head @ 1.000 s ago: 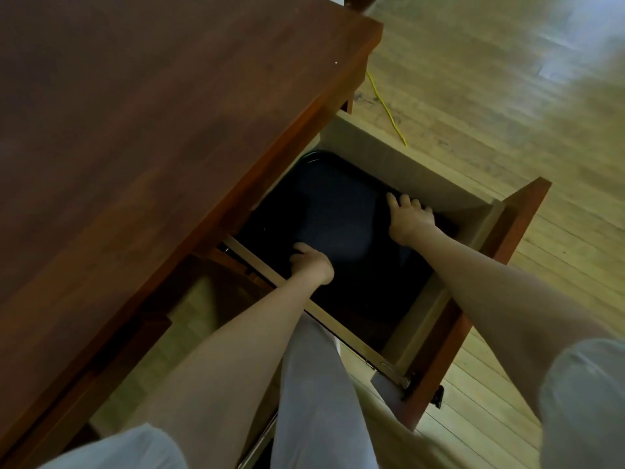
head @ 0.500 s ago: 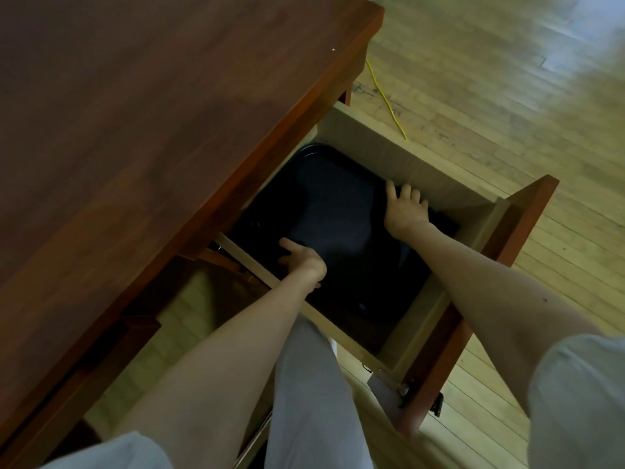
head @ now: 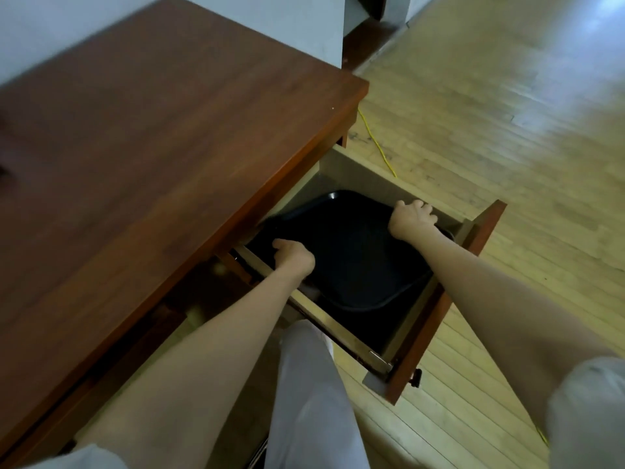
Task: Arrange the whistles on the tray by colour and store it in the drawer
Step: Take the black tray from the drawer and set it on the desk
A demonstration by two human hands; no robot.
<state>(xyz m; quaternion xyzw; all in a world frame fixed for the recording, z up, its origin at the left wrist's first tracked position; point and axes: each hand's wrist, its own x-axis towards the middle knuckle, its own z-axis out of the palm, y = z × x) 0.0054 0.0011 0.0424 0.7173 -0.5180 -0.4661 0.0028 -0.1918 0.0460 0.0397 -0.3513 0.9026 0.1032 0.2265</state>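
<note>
Pale grey sleeves at both lower corners; leg in pale grey trousers (head: 304, 384) between two bare forearms that reach forward into the open drawer; drawer with reddish-brown wooden front panel (head: 436, 319) and pale wood walls, pulled well out from under the desk, metal runner (head: 338, 319) along its left side; black rounded-corner tray (head: 355, 265) inside the drawer, filling most of it, near corner short of the front panel, far-left part under the desk edge; cannot tell if it sits flat on the drawer bottom; tray surface too dark to make out any whistles; left hand (head: 294, 258) at the tray's left rim just beside the runner, fingers curled down onto the rim, thumb pointing away, gripping it; right hand (head: 411, 220) at the tray's right rim close to the drawer's right wall, knuckles up, fingers curled over the rim, gripping it; hands well apart, one on each side of the tray; reddish-brown wooden desk top (head: 152, 147) to the left, blurred; pale wooden plank floor (head: 490, 130) to the right with a thin yellow cable (head: 377, 143) lying on it just beyond the drawer; grey wall (head: 236, 22) behind the desk.
</note>
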